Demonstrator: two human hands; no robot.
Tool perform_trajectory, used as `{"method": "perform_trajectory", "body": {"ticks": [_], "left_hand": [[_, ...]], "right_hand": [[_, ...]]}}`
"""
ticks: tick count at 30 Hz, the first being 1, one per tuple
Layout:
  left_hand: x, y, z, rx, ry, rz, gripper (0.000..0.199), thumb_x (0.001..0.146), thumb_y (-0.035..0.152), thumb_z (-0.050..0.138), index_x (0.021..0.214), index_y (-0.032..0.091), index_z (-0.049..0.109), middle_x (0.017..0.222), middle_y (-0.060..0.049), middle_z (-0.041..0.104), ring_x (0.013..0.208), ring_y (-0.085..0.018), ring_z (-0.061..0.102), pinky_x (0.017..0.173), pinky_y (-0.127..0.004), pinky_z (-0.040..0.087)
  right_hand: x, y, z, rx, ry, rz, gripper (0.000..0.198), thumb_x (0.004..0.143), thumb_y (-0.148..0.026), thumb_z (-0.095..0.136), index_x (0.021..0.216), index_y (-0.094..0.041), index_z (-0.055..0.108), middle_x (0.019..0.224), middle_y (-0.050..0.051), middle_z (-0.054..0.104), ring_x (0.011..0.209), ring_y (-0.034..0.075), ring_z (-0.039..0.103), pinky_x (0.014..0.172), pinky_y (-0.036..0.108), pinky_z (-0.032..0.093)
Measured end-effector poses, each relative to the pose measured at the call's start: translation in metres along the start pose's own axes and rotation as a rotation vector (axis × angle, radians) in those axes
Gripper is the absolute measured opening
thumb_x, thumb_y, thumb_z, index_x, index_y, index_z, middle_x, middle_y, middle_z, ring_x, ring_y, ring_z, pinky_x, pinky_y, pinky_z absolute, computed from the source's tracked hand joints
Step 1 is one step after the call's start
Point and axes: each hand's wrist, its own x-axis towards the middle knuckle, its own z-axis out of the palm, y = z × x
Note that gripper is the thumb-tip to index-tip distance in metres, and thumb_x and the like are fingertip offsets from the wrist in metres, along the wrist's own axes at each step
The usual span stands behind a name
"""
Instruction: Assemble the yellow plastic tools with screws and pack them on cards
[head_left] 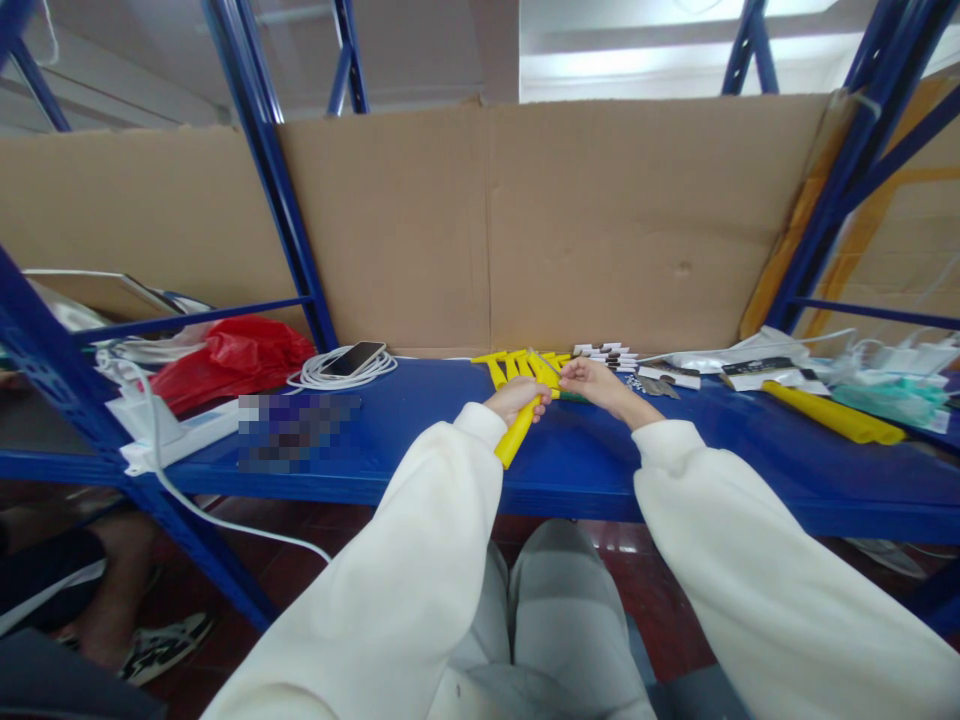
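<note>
The left hand point(516, 398) is closed around a yellow plastic handle point(516, 436), which slants down from the fist toward the person over the front part of the blue surface point(420, 440). The right hand point(592, 380) meets it at the upper end of that handle, fingers pinched narrow on something thin; what it pinches is too small to make out, though a slim pale sliver seems to run between the two hands.

Just beyond the hands lies a small pile of yellow handles point(517, 362) of the same kind, and beside the right hand a row of small white-and-black packets point(611, 353). Judging from this, one piece is being worked on while the pile and packets wait; whether those pieces are finished or untouched cannot be told.

Further out from the left hand sit a phone point(354, 358) on a coiled white cable point(330, 376) and a red bag point(232, 362); a blurred patch hides something near the phone. Out past the right hand lies a long yellow tube point(832, 412), with clear bags cut off by the frame edge.
</note>
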Motion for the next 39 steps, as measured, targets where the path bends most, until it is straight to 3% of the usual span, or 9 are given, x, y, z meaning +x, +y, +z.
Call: {"method": "perform_trajectory", "body": {"ticks": [9, 15, 22, 25, 29, 33, 36, 39], "left_hand": [[-0.003, 0.001, 0.0, -0.075, -0.015, 0.017, 0.018, 0.083, 0.001, 0.05, 0.081, 0.019, 0.049, 0.051, 0.008, 0.044, 0.035, -0.006, 0.036, 0.037, -0.017, 0.027], [-0.007, 0.004, -0.001, -0.124, -0.061, -0.002, 0.021, 0.087, 0.002, 0.046, 0.078, 0.021, 0.044, 0.05, 0.008, 0.043, 0.034, -0.005, 0.034, 0.038, -0.016, 0.026], [-0.003, 0.002, -0.004, -0.166, -0.107, -0.013, 0.019, 0.084, 0.003, 0.051, 0.08, 0.02, 0.045, 0.053, 0.009, 0.043, 0.035, -0.005, 0.035, 0.037, -0.016, 0.026], [-0.002, 0.002, -0.005, -0.173, -0.112, -0.032, 0.018, 0.083, 0.003, 0.053, 0.083, 0.02, 0.047, 0.054, 0.009, 0.043, 0.035, -0.005, 0.035, 0.037, -0.016, 0.026], [-0.004, 0.003, -0.005, -0.205, -0.074, -0.029, 0.018, 0.084, 0.003, 0.049, 0.081, 0.02, 0.045, 0.052, 0.009, 0.041, 0.034, -0.005, 0.033, 0.036, -0.016, 0.025], [-0.003, 0.004, -0.008, -0.238, 0.013, -0.032, 0.022, 0.087, 0.002, 0.047, 0.079, 0.021, 0.041, 0.051, 0.01, 0.04, 0.033, -0.004, 0.032, 0.037, -0.015, 0.025], [0.0, 0.003, -0.01, -0.261, 0.079, -0.048, 0.023, 0.085, 0.003, 0.053, 0.08, 0.022, 0.041, 0.051, 0.011, 0.04, 0.033, -0.003, 0.032, 0.037, -0.015, 0.025], [0.002, 0.002, -0.012, -0.255, 0.129, -0.049, 0.022, 0.081, 0.0, 0.05, 0.08, 0.021, 0.044, 0.05, 0.01, 0.04, 0.033, -0.005, 0.032, 0.037, -0.016, 0.025]], "right_hand": [[0.004, 0.009, -0.003, -0.13, 0.14, 0.002, 0.037, 0.063, -0.034, 0.085, 0.088, -0.021, 0.061, 0.099, 0.004, 0.069, 0.088, 0.019, 0.063, 0.092, 0.043, 0.054], [0.0, 0.005, 0.002, 0.014, 0.0, 0.04, 0.026, 0.077, -0.032, 0.072, 0.1, -0.022, 0.062, 0.11, 0.006, 0.07, 0.103, 0.02, 0.065, 0.095, 0.039, 0.052], [-0.007, -0.001, -0.002, 0.071, -0.011, 0.103, 0.03, 0.074, -0.035, 0.077, 0.096, -0.023, 0.063, 0.098, 0.003, 0.073, 0.091, 0.019, 0.067, 0.077, 0.032, 0.055], [-0.003, 0.003, 0.0, 0.049, -0.004, 0.09, 0.032, 0.071, -0.038, 0.079, 0.093, -0.023, 0.062, 0.092, 0.002, 0.072, 0.087, 0.019, 0.067, 0.076, 0.033, 0.055], [0.005, 0.011, -0.003, -0.109, 0.092, 0.003, 0.024, 0.08, -0.041, 0.07, 0.089, -0.021, 0.06, 0.092, 0.005, 0.071, 0.09, 0.021, 0.066, 0.086, 0.038, 0.054], [0.006, 0.016, -0.023, -0.504, 0.187, -0.059, 0.016, 0.083, -0.036, 0.067, 0.084, -0.021, 0.063, 0.094, 0.009, 0.072, 0.098, 0.026, 0.066, 0.094, 0.042, 0.051], [0.001, 0.019, -0.037, -0.762, 0.087, 0.062, 0.016, 0.072, -0.029, 0.077, 0.076, -0.023, 0.063, 0.092, 0.011, 0.072, 0.1, 0.032, 0.066, 0.092, 0.045, 0.05], [-0.004, 0.023, -0.042, -0.815, -0.039, 0.134, 0.022, 0.065, -0.025, 0.082, 0.073, -0.024, 0.062, 0.083, 0.008, 0.071, 0.092, 0.031, 0.068, 0.085, 0.042, 0.052]]}}
